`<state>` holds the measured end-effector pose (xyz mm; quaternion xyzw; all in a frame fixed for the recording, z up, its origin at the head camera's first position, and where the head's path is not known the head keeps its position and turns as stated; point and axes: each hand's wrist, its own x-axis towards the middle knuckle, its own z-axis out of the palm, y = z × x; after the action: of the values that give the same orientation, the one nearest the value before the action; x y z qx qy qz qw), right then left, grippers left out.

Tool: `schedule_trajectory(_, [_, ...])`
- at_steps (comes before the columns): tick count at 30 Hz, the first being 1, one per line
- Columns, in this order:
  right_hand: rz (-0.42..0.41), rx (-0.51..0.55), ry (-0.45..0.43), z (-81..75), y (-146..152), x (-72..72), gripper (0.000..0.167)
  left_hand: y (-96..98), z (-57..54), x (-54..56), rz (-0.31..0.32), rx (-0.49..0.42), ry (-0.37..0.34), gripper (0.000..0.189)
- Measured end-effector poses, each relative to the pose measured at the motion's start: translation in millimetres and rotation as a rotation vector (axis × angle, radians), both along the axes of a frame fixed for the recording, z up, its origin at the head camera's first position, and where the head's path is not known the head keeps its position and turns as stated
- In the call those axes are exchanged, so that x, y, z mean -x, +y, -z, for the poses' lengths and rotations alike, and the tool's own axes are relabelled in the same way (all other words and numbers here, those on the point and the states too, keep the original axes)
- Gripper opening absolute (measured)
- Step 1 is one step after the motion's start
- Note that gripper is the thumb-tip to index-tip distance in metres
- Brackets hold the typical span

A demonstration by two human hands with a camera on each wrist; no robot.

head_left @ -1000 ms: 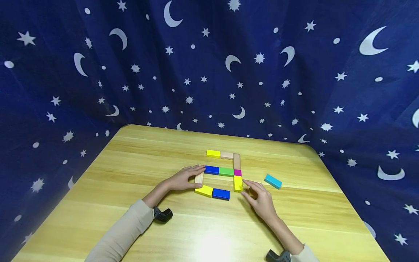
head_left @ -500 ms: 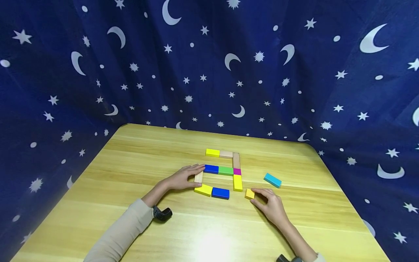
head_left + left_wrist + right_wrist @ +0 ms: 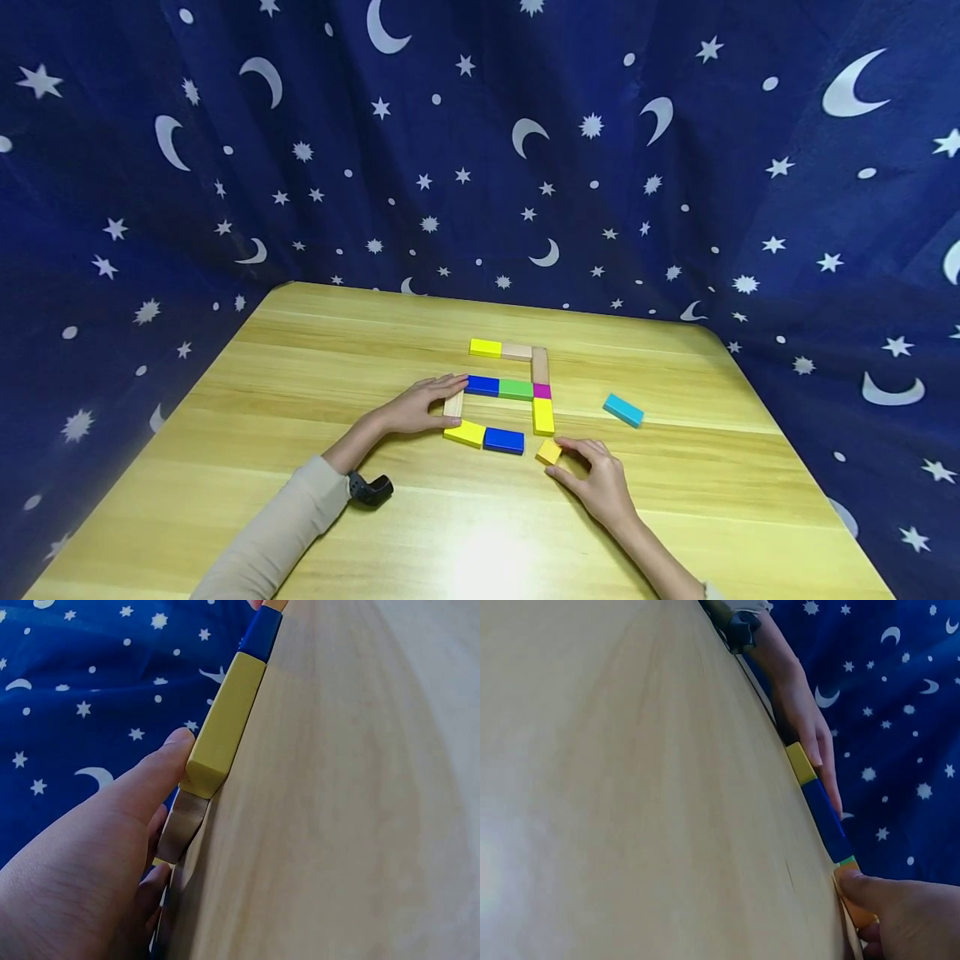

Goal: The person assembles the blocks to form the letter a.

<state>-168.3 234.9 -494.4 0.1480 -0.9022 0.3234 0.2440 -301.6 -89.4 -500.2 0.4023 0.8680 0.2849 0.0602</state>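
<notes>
My right hand (image 3: 600, 483) pinches a small orange block (image 3: 549, 452) between thumb and fingers, at an angle just below the lower yellow block (image 3: 543, 417). In the right wrist view the thumb lies on that orange block (image 3: 859, 900). My left hand (image 3: 420, 407) rests with extended fingers at the left of the block layout, beside an upright natural wood block (image 3: 453, 405). Its fingertips reach a blue block (image 3: 482, 385), and its thumb touches the left yellow block (image 3: 464, 433). Right of that yellow block lies another blue block (image 3: 503, 441).
A green block (image 3: 516, 389) and a magenta block (image 3: 542, 391) continue the middle row. Above are a yellow block (image 3: 485, 347) and two pale wood blocks (image 3: 540, 365). A loose light-blue block (image 3: 623, 410) lies to the right on the wooden table (image 3: 337, 533). A starry curtain (image 3: 480, 150) surrounds it.
My right hand first drew back rightward from the lower yellow block, bringing the orange block into view, then moved left with it, nearer the lower blue block. The left hand has stayed put.
</notes>
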Motion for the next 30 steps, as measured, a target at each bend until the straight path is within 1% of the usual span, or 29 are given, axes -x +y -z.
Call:
schedule_trajectory(3, [0.033, 0.016, 0.007, -0.7, -1.7, -1.2, 0.041, -0.8, -0.2, -0.5, -0.002, -0.004, -0.002, 0.076])
schedule_trajectory(8, [0.065, 0.050, -0.011, 1.9, -2.4, -3.4, 0.035, -1.8, -0.6, -1.5, -0.010, 0.004, -0.007, 0.076])
schedule_trajectory(13, [0.076, 0.090, -0.034, 7.0, -7.3, -3.0, 0.030, -2.3, -0.7, -1.7, -0.011, 0.005, -0.008, 0.077])
schedule_trajectory(16, [0.081, 0.095, -0.044, 8.2, -12.4, -1.5, 0.030, -2.6, -0.4, -1.0, -0.010, 0.006, -0.002, 0.077])
schedule_trajectory(24, [0.088, 0.123, -0.066, 4.7, -23.3, -0.2, 0.029, -2.2, 0.0, 0.6, 0.004, -0.007, -0.001, 0.076])
schedule_trajectory(30, [0.088, 0.115, -0.073, 3.9, -25.5, 1.3, 0.030, -2.5, 1.1, 1.4, 0.011, -0.014, 0.013, 0.076])
